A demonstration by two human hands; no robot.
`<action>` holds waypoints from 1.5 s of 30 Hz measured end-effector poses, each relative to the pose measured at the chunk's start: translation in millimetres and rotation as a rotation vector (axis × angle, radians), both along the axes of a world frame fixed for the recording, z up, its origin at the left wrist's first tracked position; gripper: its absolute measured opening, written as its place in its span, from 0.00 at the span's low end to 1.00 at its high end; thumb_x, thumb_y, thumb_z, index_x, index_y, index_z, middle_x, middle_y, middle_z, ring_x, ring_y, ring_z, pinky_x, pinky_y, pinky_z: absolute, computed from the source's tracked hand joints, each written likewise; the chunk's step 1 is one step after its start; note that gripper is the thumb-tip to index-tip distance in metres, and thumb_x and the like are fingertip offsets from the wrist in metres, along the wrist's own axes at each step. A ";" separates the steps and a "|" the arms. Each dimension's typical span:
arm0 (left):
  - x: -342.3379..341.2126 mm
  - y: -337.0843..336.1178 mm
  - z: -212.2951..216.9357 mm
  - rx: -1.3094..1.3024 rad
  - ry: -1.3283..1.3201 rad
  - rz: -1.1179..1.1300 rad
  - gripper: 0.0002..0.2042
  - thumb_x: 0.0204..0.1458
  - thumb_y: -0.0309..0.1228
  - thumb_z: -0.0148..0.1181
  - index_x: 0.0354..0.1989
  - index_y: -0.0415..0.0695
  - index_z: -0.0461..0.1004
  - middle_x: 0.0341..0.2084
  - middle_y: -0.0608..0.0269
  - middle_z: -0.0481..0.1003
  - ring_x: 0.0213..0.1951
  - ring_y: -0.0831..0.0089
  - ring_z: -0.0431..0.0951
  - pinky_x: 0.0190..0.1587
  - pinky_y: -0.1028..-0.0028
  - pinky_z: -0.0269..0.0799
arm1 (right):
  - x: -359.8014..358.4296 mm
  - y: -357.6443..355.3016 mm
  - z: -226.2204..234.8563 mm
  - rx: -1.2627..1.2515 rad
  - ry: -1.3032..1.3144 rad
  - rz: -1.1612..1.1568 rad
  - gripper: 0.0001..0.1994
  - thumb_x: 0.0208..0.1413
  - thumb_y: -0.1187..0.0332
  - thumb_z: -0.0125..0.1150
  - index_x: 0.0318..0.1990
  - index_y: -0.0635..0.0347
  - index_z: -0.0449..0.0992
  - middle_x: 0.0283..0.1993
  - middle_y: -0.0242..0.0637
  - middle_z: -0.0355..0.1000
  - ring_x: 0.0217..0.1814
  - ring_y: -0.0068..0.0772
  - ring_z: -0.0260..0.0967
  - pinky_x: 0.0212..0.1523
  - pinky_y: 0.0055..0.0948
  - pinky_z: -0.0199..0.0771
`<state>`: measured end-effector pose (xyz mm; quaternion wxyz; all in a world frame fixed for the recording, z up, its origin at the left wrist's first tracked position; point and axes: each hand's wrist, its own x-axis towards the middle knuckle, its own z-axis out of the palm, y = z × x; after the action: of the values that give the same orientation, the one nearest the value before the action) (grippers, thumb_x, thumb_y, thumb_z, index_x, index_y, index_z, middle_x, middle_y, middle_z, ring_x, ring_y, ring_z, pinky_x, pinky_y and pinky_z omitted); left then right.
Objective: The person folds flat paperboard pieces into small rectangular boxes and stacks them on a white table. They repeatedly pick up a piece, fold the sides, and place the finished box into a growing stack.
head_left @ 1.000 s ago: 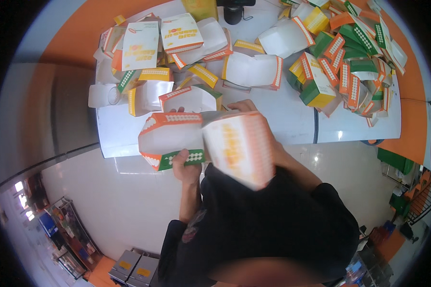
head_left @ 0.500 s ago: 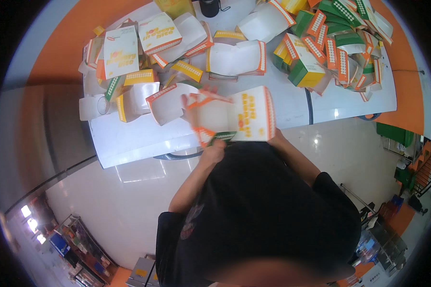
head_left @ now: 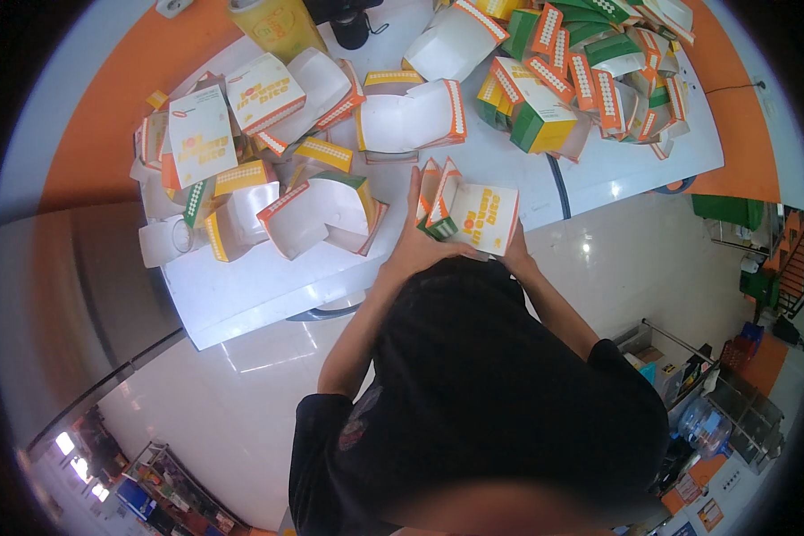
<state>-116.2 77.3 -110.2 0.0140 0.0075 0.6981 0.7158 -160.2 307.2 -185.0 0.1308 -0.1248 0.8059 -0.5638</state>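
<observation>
Between my two hands, close to my body at the table's near edge, is a cardboard food box (head_left: 487, 217) with a white, yellow-printed panel and orange and green side flaps. My left hand (head_left: 414, 248) grips its left side, thumb along the bottom and fingers up beside the orange flaps. On the right side, my right hand (head_left: 516, 254) holds the box, its fingers partly hidden behind it. Just left of my left hand lies an open box (head_left: 317, 207) with its white inside showing. Another open white box (head_left: 411, 119) sits farther back.
The white table (head_left: 241, 308) carries a loose heap of boxes (head_left: 204, 138) at the left and a pile of green and orange boxes (head_left: 598, 89) at the right. A yellow container (head_left: 277, 27) and a dark cylindrical object (head_left: 349, 31) stand at the back.
The box in my hands has gone from spread open to more folded, its side flaps now upright. My left hand has moved up along its left side. The view has shifted slightly.
</observation>
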 end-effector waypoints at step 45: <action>8.8 -5.3 44.6 -0.291 0.205 0.596 0.17 0.61 0.41 0.63 0.37 0.36 0.76 0.20 0.55 0.69 0.28 0.62 0.69 0.34 0.65 0.66 | -15.0 -106.9 131.1 -0.328 0.007 -0.243 0.24 0.69 0.58 0.59 0.23 0.65 0.68 0.20 0.26 0.60 0.27 0.15 0.53 0.25 0.25 0.56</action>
<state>-107.4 72.0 -65.6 -0.2651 -0.1271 0.7621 0.5769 -175.2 200.3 -53.9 0.0368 -0.0484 0.7127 -0.6988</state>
